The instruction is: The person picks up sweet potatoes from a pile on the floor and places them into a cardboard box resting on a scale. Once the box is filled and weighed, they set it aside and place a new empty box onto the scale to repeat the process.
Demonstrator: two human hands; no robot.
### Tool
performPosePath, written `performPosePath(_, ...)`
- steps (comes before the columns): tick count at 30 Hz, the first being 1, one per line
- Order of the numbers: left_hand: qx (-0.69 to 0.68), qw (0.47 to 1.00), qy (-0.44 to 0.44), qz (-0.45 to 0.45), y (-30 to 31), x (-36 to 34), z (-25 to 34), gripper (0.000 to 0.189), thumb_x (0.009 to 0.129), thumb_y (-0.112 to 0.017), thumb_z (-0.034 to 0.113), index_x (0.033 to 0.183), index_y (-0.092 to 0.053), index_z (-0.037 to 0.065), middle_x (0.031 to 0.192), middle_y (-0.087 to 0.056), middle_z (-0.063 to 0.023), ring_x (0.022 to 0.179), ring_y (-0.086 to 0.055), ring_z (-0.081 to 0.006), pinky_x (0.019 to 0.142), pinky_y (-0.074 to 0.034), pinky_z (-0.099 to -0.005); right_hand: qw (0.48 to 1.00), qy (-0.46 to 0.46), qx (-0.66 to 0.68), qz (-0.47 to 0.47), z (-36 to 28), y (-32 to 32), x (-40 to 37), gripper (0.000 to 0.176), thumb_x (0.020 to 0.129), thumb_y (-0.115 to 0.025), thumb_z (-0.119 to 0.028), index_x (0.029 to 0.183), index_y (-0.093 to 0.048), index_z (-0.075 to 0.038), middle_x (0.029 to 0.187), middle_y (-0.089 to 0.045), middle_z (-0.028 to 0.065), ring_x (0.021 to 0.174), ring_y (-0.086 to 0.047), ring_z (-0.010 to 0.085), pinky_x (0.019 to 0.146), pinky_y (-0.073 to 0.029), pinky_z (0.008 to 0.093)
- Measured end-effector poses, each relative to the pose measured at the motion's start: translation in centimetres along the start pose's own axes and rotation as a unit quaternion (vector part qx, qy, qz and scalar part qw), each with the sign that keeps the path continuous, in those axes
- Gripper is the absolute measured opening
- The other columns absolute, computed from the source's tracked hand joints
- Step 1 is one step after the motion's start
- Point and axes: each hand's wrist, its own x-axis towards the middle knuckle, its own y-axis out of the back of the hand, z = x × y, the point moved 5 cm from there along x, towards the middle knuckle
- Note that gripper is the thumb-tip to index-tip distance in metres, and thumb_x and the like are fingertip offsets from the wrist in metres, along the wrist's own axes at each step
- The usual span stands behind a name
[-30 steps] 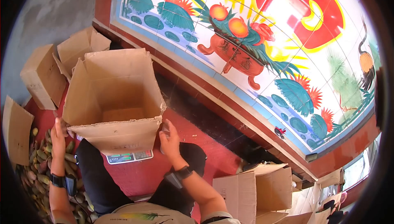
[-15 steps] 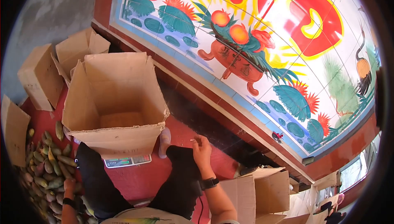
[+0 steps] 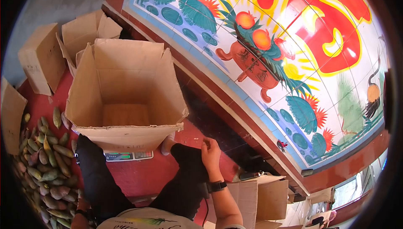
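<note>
At the lower left, my left hand is low beside my left leg, at the edge of a pile of long green and brownish produce. Its fingers are hard to see there. My right hand is by my right knee with its fingers curled in, and I see nothing in it. A large cardboard box, its top open, stands in front of me between my legs. It holds nothing I can see. Under its near side shows a scale with a green display.
More cardboard boxes stand at the back left, and another open box is at my right. The red floor lies beneath. A painted tile wall runs along the right behind a dark ledge.
My left hand has moved down and right, away from the middle of the pile and closer to my leg. My right hand's fingers have curled in more. The view has shifted slightly.
</note>
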Motion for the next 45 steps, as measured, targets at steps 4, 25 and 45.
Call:
performPosePath(4,-0.019,0.999,0.012,0.038,-3.1,2.5,-1.7,0.097,0.069,-0.069,0.019,0.141,-0.005,0.015,0.108,-0.056,-0.0236,0.106,-0.055,-0.0359,0.091,-0.044,-0.0454,0.999,-0.007,-0.033,-0.013,0.1,-0.2,0.2,0.015,0.080,-0.057,-0.006,0.094,-0.060,0.001,0.086,-0.062,0.0154,0.077,-0.063,0.0252,0.070,-0.049,0.0322)
performPosePath(25,0.405,0.757,-0.359,0.366,4.2,-3.8,5.8,0.035,0.078,-0.051,0.021,0.110,-0.059,0.008,0.113,-0.059,-0.0092,0.108,-0.054,-0.0266,0.092,-0.039,-0.0489,0.998,0.003,-0.055,-0.015,0.7,-0.9,-0.1,0.017,0.078,-0.054,0.000,0.094,-0.061,0.000,0.089,-0.062,0.0172,0.082,-0.061,0.0299,0.073,-0.049,0.0373)
performPosePath(45,-0.112,0.987,0.107,0.038,8.6,-5.2,1.3,0.026,0.072,-0.064,0.017,0.089,-0.067,-0.001,0.093,-0.064,-0.0216,0.089,-0.062,-0.0351,0.077,-0.050,-0.0407,0.997,0.032,-0.064,-0.029,2.0,-0.2,0.2,0.017,0.082,-0.054,-0.005,0.094,-0.060,0.005,0.087,-0.062,0.0174,0.078,-0.060,0.0278,0.074,-0.047,0.0348)
